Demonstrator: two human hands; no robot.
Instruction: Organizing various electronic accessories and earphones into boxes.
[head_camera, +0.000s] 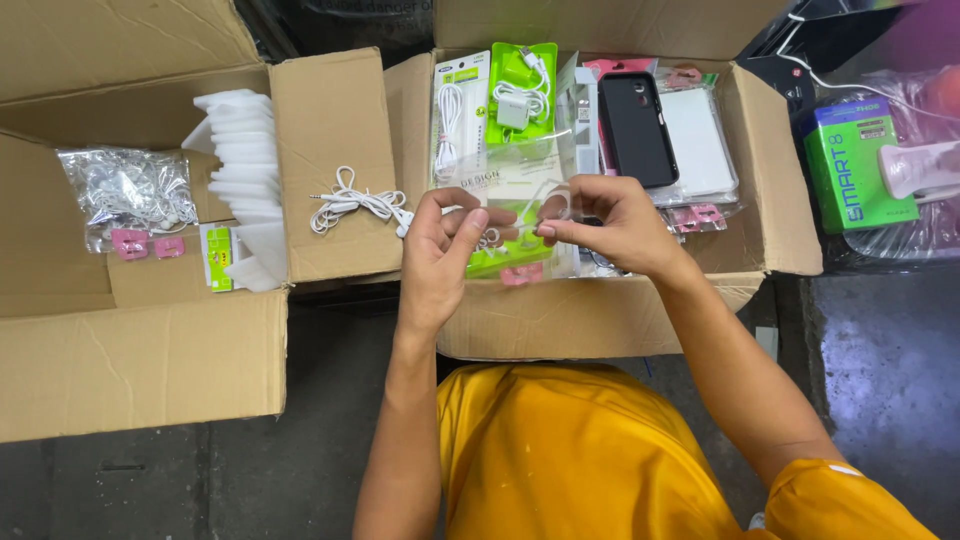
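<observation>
My left hand (440, 250) and my right hand (605, 225) meet above the right cardboard box (600, 315). Together they pinch a clear plastic packet with a green card and white earphones (510, 215) inside. A pink tab hangs at the packet's lower edge. A loose coil of white earphones (355, 203) lies on the box flap just left of my left hand.
The right box holds packaged white cables (450, 115), a green charger pack (522, 90) and a black phone case (638, 128). The left box (140, 360) holds a bag of earphones (130, 195) and stacked white trays (240, 160). A green carton (850, 165) sits far right.
</observation>
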